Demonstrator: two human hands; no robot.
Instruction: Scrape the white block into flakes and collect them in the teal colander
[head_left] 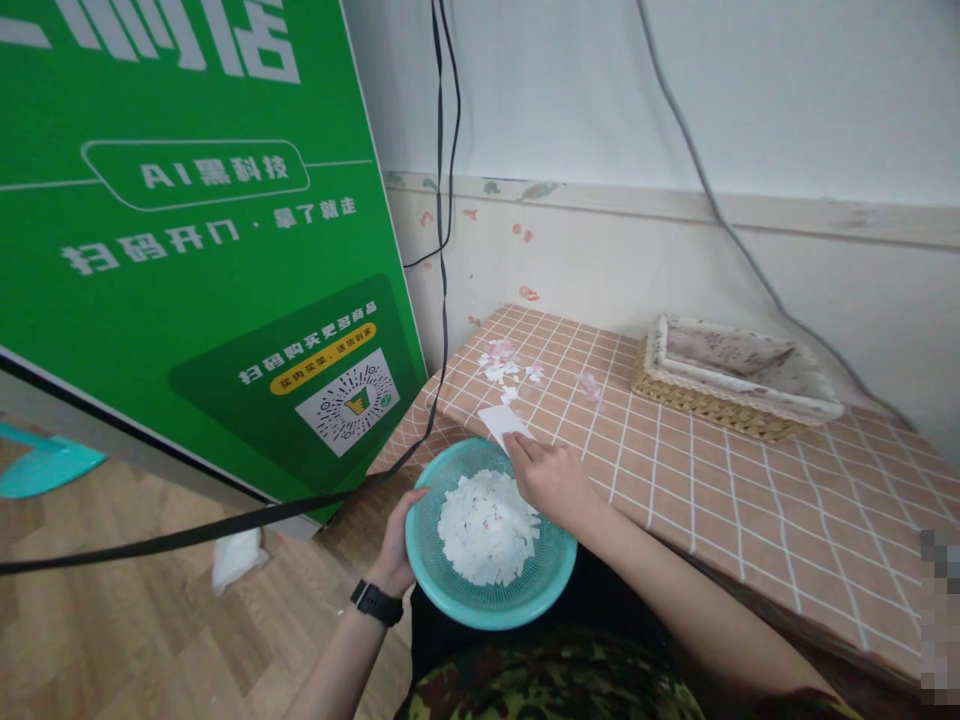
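Note:
My left hand (399,543) grips the rim of a turquoise plastic colander (491,612) at its left side, just below the table's edge. Inside the colander lies a heap of small white paper scraps (486,530). My right hand (551,478) pinches a flat white card (504,424) over the colander's far right rim, its tip reaching over the table. Beyond the card, some white and pinkish scraps (501,362) lie loose on the checked tablecloth (697,480).
A wicker basket (716,405) with a cloth lining stands at the back right of the table. To the left rises a large green cabinet (210,300) with white lettering. A black strap (247,525) crosses in front of it. On the floor lies a white plastic bag (237,560).

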